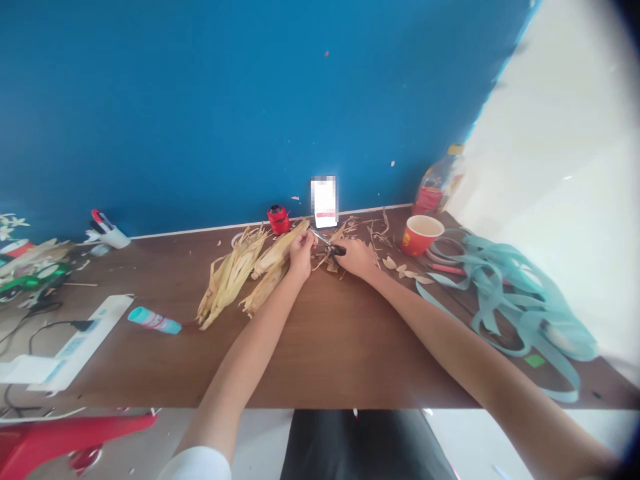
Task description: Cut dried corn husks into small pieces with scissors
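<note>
Both my arms reach to the far middle of a brown table (330,347). My right hand (356,257) is closed on small scissors (327,245) with dark handles, blades pointing left. My left hand (301,253) is closed in a pinch on a small piece of dried corn husk right at the scissor blades. A pile of pale dried corn husks (240,275) lies just left of my left hand. Cut husk scraps (407,272) lie to the right of my right hand.
A phone (324,201) leans on the blue wall beside a red tape dispenser (278,219). A red paper cup (420,235), a bottle (436,183) and teal ribbon (520,300) sit at the right. A teal glue tube (154,321) and power strip (75,343) lie left.
</note>
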Tool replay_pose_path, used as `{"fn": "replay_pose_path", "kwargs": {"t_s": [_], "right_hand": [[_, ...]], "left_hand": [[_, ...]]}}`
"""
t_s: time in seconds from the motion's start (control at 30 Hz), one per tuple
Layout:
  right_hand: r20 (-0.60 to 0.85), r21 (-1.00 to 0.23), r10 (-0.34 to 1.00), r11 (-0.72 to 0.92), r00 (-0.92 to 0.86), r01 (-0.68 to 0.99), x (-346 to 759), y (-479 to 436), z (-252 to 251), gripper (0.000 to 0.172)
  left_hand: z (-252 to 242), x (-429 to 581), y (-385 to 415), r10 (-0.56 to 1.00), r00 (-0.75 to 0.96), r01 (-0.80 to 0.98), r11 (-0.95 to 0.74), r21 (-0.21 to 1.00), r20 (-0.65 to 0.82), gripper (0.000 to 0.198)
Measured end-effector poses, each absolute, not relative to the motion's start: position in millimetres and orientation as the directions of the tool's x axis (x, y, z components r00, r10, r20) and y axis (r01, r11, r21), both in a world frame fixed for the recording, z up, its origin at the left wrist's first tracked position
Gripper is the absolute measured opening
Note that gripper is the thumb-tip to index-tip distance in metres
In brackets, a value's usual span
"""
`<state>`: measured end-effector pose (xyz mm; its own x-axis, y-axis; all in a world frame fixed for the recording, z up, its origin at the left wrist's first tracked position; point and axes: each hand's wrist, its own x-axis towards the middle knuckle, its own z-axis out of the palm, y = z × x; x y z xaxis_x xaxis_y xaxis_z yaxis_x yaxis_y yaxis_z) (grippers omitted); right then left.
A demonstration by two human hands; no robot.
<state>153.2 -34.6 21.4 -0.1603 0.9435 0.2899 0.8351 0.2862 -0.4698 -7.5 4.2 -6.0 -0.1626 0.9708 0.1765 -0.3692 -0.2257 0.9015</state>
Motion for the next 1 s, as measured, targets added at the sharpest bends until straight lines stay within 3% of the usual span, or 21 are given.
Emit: {"fn": "replay_pose_path", "kwargs": {"t_s": [0.73,0.83,1.0], "right_hand": [[0.303,-0.445,0.933,0.317,-0.192,0.837,155.2,-31.4,18.2,0.024],[0.334,-0.49,0.932,0.299,-0.141,0.818,155.5,-32.3,18.8,0.025],[0.407,-0.668,0.913,0.323,-0.034,0.67,156.3,-34.9,21.2,0.035]], "left_hand": [[-3.8,-7.8,3.0,0.973,-0.143,-0.355,-0.222,0.908,0.182,0.036],[-4.4,-6.2,2.6,0.972,-0.135,-0.323,-0.227,0.919,0.193,0.035],[-5.7,-0.8,-1.1,0.969,-0.059,-0.177,-0.245,0.953,0.238,0.028]]}}
